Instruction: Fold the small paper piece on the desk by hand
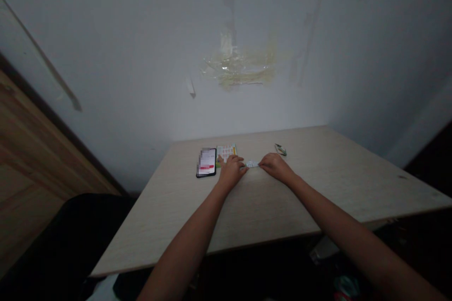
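A small piece of pale printed paper, seemingly folded, lies low over the table between my two hands. My left hand has its thumb and a finger at the paper's left end, while its other fingers spread over the lower part of a printed leaflet. With fingertips pinched together, my right hand grips the paper's right end. Just left of my left hand is a phone, its screen lit. Beyond my right hand rests a small dark-and-pale object, too small to name.
The pale wooden table reaches back to a grey-white wall. Clear tape clings to that wall. A wooden panel and a dark object stand at the left, beside the table.
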{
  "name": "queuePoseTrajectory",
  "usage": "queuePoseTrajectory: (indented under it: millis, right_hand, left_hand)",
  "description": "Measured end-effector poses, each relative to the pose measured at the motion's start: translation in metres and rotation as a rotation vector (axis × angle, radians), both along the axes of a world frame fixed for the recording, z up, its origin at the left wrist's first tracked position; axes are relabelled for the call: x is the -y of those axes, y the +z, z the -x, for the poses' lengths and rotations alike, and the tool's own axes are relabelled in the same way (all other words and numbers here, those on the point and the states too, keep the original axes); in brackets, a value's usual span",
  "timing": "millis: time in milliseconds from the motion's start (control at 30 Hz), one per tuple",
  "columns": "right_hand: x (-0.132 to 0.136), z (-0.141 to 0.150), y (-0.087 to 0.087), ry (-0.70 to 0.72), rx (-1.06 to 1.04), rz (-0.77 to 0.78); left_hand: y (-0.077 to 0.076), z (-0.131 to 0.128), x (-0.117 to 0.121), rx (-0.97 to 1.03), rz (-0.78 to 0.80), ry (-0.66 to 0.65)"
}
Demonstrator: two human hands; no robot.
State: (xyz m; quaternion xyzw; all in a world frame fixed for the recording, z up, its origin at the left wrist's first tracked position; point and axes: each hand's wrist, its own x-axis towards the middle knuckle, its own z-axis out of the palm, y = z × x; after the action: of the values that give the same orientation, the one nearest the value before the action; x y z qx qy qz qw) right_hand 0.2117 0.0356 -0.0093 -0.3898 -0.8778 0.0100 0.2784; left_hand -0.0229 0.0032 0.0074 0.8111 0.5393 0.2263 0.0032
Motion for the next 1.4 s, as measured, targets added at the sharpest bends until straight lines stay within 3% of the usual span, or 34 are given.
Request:
queuePoseTrajectory:
  millis: [367,1033,1400]
  right_hand:
    - [0.004,0.004,0.002,-0.099,-0.247,0.151]
    - [0.0,0.019,0.003,-0.392,-0.07,0.204]
    - [-0.006,0.021,-0.005,-0.446,-0.079,0.182]
  left_hand:
    - [0.001,-0.002,-0.002,0.072,0.027,0.081]
    - [0.006,-0.01,-0.01,0.093,0.095,0.185]
    - [0.007,-0.012,-0.012,0.075,0.094,0.223]
